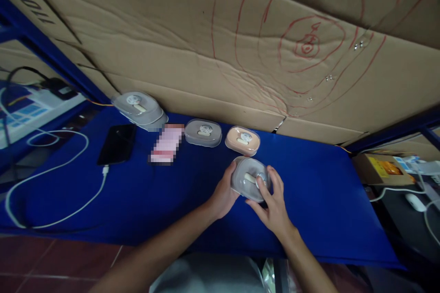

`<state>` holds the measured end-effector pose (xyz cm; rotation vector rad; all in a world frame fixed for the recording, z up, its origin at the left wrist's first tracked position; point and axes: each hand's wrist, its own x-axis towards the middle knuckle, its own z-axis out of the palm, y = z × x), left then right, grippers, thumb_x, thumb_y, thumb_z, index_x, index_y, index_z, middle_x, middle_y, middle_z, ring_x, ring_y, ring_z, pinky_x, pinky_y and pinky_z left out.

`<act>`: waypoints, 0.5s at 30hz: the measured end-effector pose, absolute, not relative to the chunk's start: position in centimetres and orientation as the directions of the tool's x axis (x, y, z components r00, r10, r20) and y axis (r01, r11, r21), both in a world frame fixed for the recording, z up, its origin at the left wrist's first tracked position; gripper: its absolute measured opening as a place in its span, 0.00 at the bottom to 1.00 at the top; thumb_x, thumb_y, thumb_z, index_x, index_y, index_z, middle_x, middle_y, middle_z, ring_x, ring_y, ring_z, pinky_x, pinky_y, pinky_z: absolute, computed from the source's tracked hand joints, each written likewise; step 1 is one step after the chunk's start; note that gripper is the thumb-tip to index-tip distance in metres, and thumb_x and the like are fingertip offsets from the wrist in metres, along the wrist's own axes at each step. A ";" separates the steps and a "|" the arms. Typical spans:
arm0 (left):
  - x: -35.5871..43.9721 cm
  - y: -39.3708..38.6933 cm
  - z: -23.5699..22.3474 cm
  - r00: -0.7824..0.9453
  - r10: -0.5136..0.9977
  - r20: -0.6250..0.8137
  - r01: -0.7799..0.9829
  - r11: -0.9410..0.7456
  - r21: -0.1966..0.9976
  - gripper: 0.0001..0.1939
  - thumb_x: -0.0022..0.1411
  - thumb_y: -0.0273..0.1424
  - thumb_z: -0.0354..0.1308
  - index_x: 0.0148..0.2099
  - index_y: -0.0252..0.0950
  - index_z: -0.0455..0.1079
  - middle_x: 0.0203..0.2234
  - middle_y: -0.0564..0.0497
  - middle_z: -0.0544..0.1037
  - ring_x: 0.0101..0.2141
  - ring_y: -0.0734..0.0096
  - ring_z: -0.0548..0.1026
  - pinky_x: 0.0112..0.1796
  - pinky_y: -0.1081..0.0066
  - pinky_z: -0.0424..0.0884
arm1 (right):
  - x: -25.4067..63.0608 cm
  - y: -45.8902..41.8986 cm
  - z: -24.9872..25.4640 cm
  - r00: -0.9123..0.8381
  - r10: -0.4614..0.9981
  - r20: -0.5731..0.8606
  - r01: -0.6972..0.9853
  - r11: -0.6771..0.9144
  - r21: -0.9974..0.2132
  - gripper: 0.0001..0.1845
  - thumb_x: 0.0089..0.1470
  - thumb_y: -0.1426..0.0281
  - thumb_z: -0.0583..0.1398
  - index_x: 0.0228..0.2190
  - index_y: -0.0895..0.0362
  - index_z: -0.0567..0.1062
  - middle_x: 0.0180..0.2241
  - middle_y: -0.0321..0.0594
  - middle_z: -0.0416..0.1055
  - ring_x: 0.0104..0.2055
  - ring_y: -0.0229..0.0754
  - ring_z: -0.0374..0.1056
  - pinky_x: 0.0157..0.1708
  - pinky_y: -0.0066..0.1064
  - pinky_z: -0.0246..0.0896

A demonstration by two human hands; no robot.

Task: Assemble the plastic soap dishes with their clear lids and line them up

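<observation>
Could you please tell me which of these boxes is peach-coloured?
The back row's rightmost box; the held box, middle box and left stack look grey.

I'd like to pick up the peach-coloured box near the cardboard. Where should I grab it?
Probably by the two rounded short ends of the peach box, coming from above. It lies flat with its lid facing up, and both ends look free. The cardboard wall stands behind its far long side, and the held grey box crowds its near one.

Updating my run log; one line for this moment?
left hand: holding grey box | right hand: touching same box | beyond: peach box
</observation>
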<state>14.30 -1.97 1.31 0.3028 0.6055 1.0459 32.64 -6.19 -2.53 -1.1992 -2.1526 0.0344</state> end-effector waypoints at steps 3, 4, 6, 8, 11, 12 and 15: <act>14.4 -2.1 1.4 0.347 0.884 -0.312 -0.702 0.466 0.539 0.25 0.69 0.49 0.59 0.60 0.39 0.74 0.48 0.48 0.84 0.51 0.58 0.79 0.53 0.63 0.72 | 32.8 -6.2 -2.4 -0.361 0.747 0.558 0.746 0.591 -0.307 0.47 0.63 0.64 0.67 0.73 0.41 0.50 0.77 0.46 0.37 0.75 0.67 0.46 0.64 0.68 0.58; 14.4 -2.2 1.4 0.341 0.888 -0.309 -0.703 0.459 0.544 0.26 0.68 0.50 0.60 0.60 0.39 0.74 0.48 0.48 0.84 0.52 0.58 0.79 0.54 0.63 0.71 | 32.8 -6.3 -2.3 -0.362 0.739 0.568 0.743 0.597 -0.303 0.47 0.62 0.64 0.67 0.73 0.41 0.50 0.77 0.45 0.37 0.75 0.67 0.46 0.64 0.68 0.58; 14.4 -2.2 1.4 0.328 0.894 -0.306 -0.709 0.447 0.545 0.26 0.67 0.50 0.62 0.58 0.39 0.76 0.49 0.48 0.84 0.53 0.57 0.79 0.55 0.63 0.70 | 32.9 -6.3 -2.3 -0.360 0.728 0.584 0.736 0.606 -0.301 0.48 0.62 0.64 0.68 0.73 0.40 0.51 0.77 0.45 0.38 0.75 0.67 0.46 0.64 0.68 0.58; 14.4 -2.3 1.4 0.323 0.896 -0.305 -0.717 0.442 0.539 0.26 0.67 0.51 0.62 0.58 0.40 0.76 0.50 0.48 0.84 0.55 0.55 0.78 0.57 0.61 0.70 | 33.0 -6.3 -2.4 -0.354 0.727 0.588 0.734 0.606 -0.307 0.47 0.61 0.64 0.68 0.73 0.40 0.52 0.76 0.45 0.39 0.75 0.67 0.46 0.64 0.68 0.58; 14.5 -2.2 1.4 0.334 0.877 -0.344 -0.720 0.473 0.508 0.27 0.69 0.51 0.59 0.61 0.41 0.75 0.52 0.48 0.83 0.58 0.55 0.77 0.59 0.60 0.68 | 33.4 -6.2 -2.6 -0.305 0.754 0.582 0.711 0.587 -0.388 0.42 0.64 0.57 0.64 0.73 0.41 0.53 0.76 0.47 0.43 0.74 0.67 0.49 0.63 0.67 0.60; 14.5 -2.2 1.4 0.336 0.869 -0.363 -0.722 0.486 0.494 0.27 0.71 0.51 0.57 0.62 0.41 0.75 0.53 0.48 0.83 0.58 0.55 0.76 0.60 0.60 0.68 | 33.5 -6.1 -2.7 -0.287 0.765 0.577 0.695 0.581 -0.425 0.41 0.65 0.54 0.62 0.73 0.43 0.54 0.75 0.48 0.45 0.73 0.66 0.51 0.63 0.67 0.61; 14.6 -2.2 1.3 0.328 0.858 -0.395 -0.728 0.496 0.473 0.26 0.73 0.50 0.55 0.63 0.41 0.74 0.54 0.49 0.83 0.60 0.56 0.76 0.62 0.60 0.67 | 33.6 -6.0 -2.7 -0.293 0.781 0.552 0.676 0.577 -0.457 0.40 0.66 0.53 0.61 0.73 0.44 0.54 0.75 0.50 0.46 0.73 0.66 0.53 0.62 0.66 0.63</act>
